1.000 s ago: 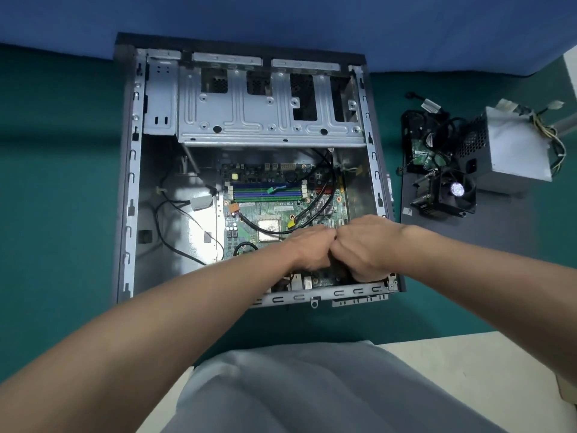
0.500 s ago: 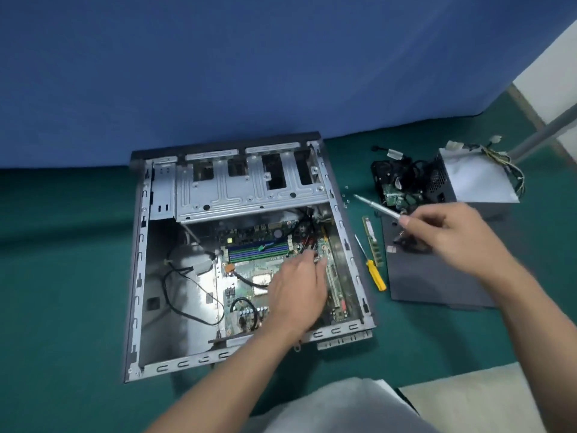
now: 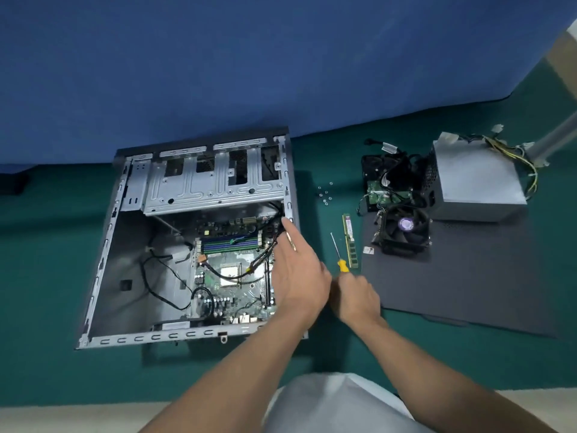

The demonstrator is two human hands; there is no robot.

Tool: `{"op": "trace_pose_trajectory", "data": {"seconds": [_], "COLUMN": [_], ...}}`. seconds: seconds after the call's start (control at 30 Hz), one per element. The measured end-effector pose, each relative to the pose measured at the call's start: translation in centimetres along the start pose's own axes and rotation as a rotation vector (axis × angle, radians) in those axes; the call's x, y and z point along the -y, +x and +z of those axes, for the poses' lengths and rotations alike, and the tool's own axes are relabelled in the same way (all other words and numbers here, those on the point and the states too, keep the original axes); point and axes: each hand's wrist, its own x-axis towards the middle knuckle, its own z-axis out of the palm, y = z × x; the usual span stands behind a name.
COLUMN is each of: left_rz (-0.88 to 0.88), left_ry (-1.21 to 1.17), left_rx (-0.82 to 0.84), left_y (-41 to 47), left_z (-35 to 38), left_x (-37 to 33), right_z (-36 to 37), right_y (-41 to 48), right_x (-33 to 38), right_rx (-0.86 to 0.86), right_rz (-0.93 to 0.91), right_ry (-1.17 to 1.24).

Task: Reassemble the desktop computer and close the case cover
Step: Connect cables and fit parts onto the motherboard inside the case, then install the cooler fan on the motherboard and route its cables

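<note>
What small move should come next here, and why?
Probably close the right hand around the yellow screwdriver. That hand sits just short of its handle, while the left hand reaches with straight fingers over the board in the open case. Loose screws lie on the green mat, and the fan and power supply lie outside the case.

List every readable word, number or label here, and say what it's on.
Nothing here can be read.
Sticker on the memory stick: too blurred.
Sticker on the fan: too blurred.
White label in the case: too small.
Print on the motherboard: too small.
</note>
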Motion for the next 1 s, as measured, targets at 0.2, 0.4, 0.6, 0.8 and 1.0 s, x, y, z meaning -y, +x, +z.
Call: {"op": "trace_pose_trajectory", "data": {"seconds": [0.2, 0.4, 0.6, 0.8, 1.0], "left_rz": [-0.029, -0.032, -0.038, -0.006, 0.112], "left_ry": [0.049, 0.056, 0.033, -0.054, -0.026], "left_rx": [-0.029, -0.059, -0.051, -0.048, -0.007], "left_y": [0.3, 0.4, 0.3, -0.1, 0.6], "left_z": [0.6, 1.0, 0.8, -0.1, -2.4], "left_x": [0.0, 0.2, 0.1, 0.3, 2.3], "right_z": [-1.2, -7.3, -9.7, -10.7, -14.8], "right_y": [1.3, 5.7, 8.6, 6.8, 2.7], "right_x": [-1.1, -5.6, -9.3, -8.5, -2.8], "right_rx": [0.039, -0.483, -0.191, -0.275, -0.372], "right_rz": [-0.185, -0.320, -0.234, -0.251, -0.248], "right_ry": [-0.090, -0.118, -0.330, -0.357, 0.316]}}
